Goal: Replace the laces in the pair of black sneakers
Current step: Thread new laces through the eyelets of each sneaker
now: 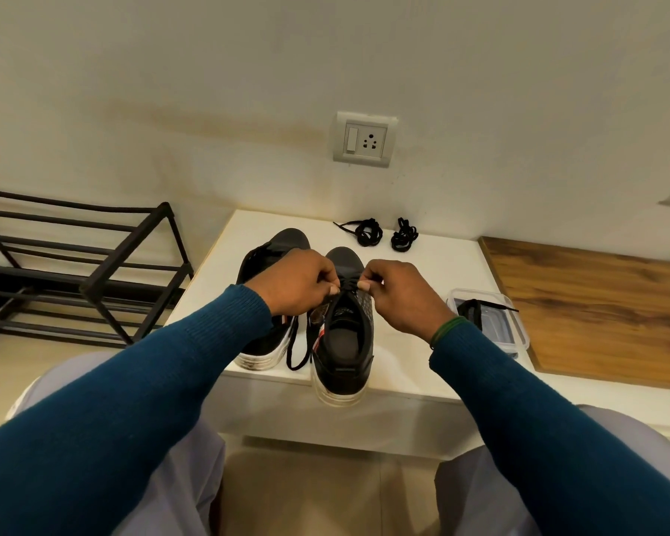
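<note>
Teal sleeves [132, 400] end in a left hand [298, 282] and a right hand [401, 294], each pinching the thin black lace [349, 285] over the nearer black white-soled sneaker [343, 342]; its twin [287, 241] stands alongside on the white table [422, 272]. Two coiled black laces [368, 233] lie beyond, near the wall.

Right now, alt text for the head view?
The left hand and right hand pinch the lace of a black sneaker on a white table, its mate beside it. Two coiled black laces lie near the wall; a clear container sits at the right.
</note>
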A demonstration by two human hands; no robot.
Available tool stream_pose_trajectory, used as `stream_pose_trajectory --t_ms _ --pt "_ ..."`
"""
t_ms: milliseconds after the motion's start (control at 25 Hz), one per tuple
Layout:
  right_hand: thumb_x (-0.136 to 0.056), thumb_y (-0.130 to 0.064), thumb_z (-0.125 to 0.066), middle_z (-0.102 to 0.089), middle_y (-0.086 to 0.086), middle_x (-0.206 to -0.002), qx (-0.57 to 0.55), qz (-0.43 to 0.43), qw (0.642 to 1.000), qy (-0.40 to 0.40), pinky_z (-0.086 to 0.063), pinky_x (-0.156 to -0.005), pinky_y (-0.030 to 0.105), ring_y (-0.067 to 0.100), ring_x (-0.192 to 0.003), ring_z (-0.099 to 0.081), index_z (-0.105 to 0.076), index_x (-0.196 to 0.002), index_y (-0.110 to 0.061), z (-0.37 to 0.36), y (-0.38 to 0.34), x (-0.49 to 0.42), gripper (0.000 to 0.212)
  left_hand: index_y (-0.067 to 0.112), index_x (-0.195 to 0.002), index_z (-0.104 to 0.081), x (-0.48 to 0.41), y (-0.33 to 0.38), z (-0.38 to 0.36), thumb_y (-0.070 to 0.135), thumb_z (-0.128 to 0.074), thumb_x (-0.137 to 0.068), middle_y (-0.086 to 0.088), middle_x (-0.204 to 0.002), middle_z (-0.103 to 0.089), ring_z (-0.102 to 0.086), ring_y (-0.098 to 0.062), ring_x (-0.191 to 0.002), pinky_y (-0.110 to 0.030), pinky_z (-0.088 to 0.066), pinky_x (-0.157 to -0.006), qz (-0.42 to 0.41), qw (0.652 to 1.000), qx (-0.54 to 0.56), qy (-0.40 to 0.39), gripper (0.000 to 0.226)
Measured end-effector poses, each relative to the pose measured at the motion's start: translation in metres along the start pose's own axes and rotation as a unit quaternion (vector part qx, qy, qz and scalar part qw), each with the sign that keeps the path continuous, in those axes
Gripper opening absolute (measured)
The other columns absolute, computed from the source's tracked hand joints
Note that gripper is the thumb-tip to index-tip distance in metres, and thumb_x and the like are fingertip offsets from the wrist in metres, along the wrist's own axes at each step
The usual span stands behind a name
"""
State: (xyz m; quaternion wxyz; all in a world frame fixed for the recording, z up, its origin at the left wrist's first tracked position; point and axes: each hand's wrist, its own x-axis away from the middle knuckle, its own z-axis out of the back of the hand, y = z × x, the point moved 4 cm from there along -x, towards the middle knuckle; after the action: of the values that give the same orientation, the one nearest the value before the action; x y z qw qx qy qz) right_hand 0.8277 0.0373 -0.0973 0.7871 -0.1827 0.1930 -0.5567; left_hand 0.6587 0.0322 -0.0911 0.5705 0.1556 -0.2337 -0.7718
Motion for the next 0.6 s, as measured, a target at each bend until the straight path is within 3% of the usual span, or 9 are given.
stream_pose_trajectory --t_ms 200,280,600 --pt "-0.092 -0.007 -0.055 -0.060 0.001 -0.086 0.101 -0.040 0.992 -0.066 -0.042 -0.064 0.030 0.023 -0.078 -0.055 -0.060 -0.087 -0.020 -0.005 0.009 0.006 0.015 0.021 -0.099 -0.074 -0.001 -0.002 -0.008 0.019 -0.066 -0.093 0.006 -0.093 -0.069 -0.063 -0.009 -0.086 -0.030 -0.054 -0.086 0.011 0.993 -0.114 -0.013 0.011" --pt "-0.090 -0.004 -0.055 -0.060 0.001 -0.084 0.108 -0.054 0.990 -0.076 -0.039 -0.060 0.028 0.022 -0.076 -0.054 -0.060 -0.084 -0.020 -0.002 0.010 0.008 0.018 0.025 -0.098 -0.076 0.000 -0.002 -0.008 0.022 -0.065 -0.092 0.007 -0.091 -0.070 -0.064 -0.011 -0.085 -0.035 -0.057 -0.085 0.004 0.983 -0.183 -0.015 0.012" --pt "-0.093 -0.008 -0.056 -0.065 0.001 -0.092 0.102 -0.067 0.990 -0.067 -0.046 -0.068 0.031 0.022 -0.081 -0.058 -0.066 -0.091 -0.023 -0.001 0.019 0.007 0.018 0.032 -0.104 -0.076 0.003 0.000 -0.006 0.033 -0.064 -0.092 0.007 -0.099 -0.072 -0.063 -0.013 -0.095 -0.034 -0.056 -0.082 -0.018 0.968 -0.247 0.022 0.017"
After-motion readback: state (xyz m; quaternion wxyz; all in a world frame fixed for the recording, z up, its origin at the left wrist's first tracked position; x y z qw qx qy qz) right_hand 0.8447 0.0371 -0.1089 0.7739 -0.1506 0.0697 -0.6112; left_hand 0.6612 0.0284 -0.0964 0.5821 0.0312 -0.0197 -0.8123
